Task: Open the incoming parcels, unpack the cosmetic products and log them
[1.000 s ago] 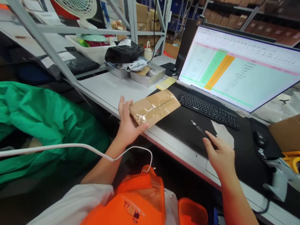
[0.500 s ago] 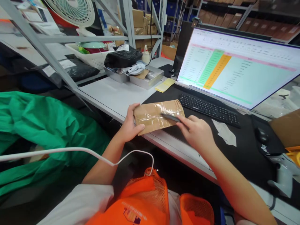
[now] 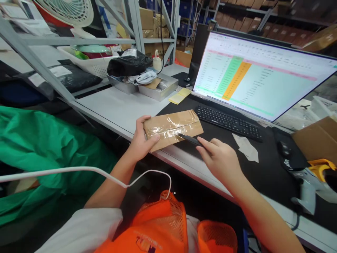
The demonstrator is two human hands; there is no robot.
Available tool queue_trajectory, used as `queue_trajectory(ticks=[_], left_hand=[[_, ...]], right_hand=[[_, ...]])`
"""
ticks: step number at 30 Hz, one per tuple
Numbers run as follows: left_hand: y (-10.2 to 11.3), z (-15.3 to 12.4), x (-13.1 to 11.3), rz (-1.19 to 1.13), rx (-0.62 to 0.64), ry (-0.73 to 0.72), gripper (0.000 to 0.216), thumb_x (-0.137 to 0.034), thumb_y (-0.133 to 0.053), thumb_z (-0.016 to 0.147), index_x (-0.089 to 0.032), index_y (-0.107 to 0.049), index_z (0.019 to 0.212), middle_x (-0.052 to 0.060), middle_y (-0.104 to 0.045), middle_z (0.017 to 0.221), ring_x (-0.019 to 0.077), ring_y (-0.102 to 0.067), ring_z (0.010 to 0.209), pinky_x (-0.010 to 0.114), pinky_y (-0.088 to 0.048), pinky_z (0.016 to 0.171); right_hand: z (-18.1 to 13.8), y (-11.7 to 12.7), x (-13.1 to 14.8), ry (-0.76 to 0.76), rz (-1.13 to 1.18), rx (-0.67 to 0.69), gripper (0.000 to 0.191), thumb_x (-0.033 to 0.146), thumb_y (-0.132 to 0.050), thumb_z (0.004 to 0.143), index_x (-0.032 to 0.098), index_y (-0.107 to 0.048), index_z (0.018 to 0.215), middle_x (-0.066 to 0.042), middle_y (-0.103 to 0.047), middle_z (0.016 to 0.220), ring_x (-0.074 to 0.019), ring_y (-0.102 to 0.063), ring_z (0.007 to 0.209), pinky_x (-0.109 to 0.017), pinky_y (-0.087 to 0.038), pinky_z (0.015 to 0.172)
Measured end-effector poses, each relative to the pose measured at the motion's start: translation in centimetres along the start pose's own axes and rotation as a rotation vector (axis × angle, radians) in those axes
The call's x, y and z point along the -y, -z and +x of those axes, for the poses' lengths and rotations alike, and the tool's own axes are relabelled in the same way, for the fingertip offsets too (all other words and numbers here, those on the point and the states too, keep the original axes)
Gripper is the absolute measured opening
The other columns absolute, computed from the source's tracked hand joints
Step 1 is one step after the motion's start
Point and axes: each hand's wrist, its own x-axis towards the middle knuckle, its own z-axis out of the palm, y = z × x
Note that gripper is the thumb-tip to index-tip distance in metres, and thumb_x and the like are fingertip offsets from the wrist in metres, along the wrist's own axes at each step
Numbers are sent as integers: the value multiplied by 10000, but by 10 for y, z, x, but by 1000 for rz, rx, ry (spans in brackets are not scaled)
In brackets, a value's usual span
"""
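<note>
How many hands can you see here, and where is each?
2. The left hand grips one end of the brown package; the right hand holds a slim dark tool, its tip on or just above the package's taped face. No other hand shows.

The flat rectangular brown cardboard package is plain, its clear tape glinting white. The slim stick-shaped cutting tool is black. The wide flat monitor screen is pale, striped with green and orange columns and pink and green rows. The long black plastic keyboard bears pale markings. The orange mesh vest carries a dark print; the crumpled sheet material is solid green.
</note>
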Motion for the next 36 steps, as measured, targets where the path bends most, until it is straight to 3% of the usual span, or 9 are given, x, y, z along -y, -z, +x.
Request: queue_trajectory(ticks=[6, 9, 13, 17, 20, 23, 26, 30, 36], left_hand=[[0, -7, -7, 114, 1, -37, 734, -464, -700, 843, -268, -355, 1460, 120, -511, 1384, 304, -593, 1218, 457, -534, 1047], [1, -5, -5, 132, -21, -27, 723, -440, -684, 843, -262, -358, 1463, 117, -519, 1382, 289, -601, 1192, 432, -542, 1024], [16, 9, -8, 193, 17, 25, 727, -477, -656, 853, -224, -386, 1479, 125, -562, 1338, 291, -630, 1144, 448, -547, 1012], [34, 49, -35, 571, 124, -115, 650, -533, -653, 825, -174, -600, 1365, 157, -548, 1432, 390, -518, 1364, 538, -419, 1183], [26, 93, -64, 845, 382, -162, 604, -630, -627, 838, -189, -703, 1243, 145, -660, 1311, 414, -590, 1261, 535, -455, 1118], [-2, 127, -86, 963, 649, -98, 641, -718, -548, 886, -176, -735, 1172, 151, -726, 1109, 372, -682, 1019, 456, -534, 933], [-27, 141, -96, 1051, 711, -245, 609, -596, -425, 989, -126, -718, 1240, 196, -707, 1154, 366, -686, 1034, 436, -523, 928], [-33, 147, -97, 1216, 783, -336, 583, -403, -359, 1039, -133, -521, 1530, 192, -735, 1049, 337, -718, 910, 411, -520, 856], [-16, 159, -90, 1215, 849, -241, 628, -339, -352, 1031, -197, -350, 1643, 165, -765, 995, 319, -725, 787, 385, -506, 793]], right_hand=[[25, -12, 3, 71, -115, 10, 387, 415, -488, 1104, 240, -800, 1253, -57, -636, 785, -174, -534, 635, -329, -323, 619], [23, -7, -58, -113, -212, 21, 390, 455, -540, 1068, 259, -780, 1306, -87, -688, 874, -197, -556, 660, -341, -329, 642], [-13, 9, -180, -718, -380, 109, 432, 415, -551, 1030, 158, -800, 1271, -214, -736, 993, -278, -631, 750, -409, -363, 675], [-62, 3, -230, -825, -334, 282, 386, 317, -596, 983, 117, -806, 1237, -252, -747, 1049, -336, -691, 837, -436, -452, 716], [-73, -15, -202, -790, -352, 360, 427, 275, -584, 967, 83, -749, 1311, -267, -715, 1151, -374, -702, 987, -477, -521, 826], [-54, -31, -149, -568, -281, 184, 433, 327, -571, 983, 73, -733, 1294, -268, -670, 1271, -397, -651, 1155, -552, -520, 958], [-16, -38, -90, -273, 16, -11, 408, 354, -550, 1023, 105, -719, 1298, -220, -667, 1319, -345, -620, 1234, -518, -502, 1053], [41, -46, -29, 19, 200, -55, 404, 361, -553, 1056, 117, -681, 1351, -200, -623, 1411, -311, -563, 1322, -454, -459, 1120], [88, -82, -7, 125, 202, -58, 454, 347, -470, 1105, 128, -581, 1488, -179, -498, 1591, -318, -374, 1517, -498, -333, 1186]])
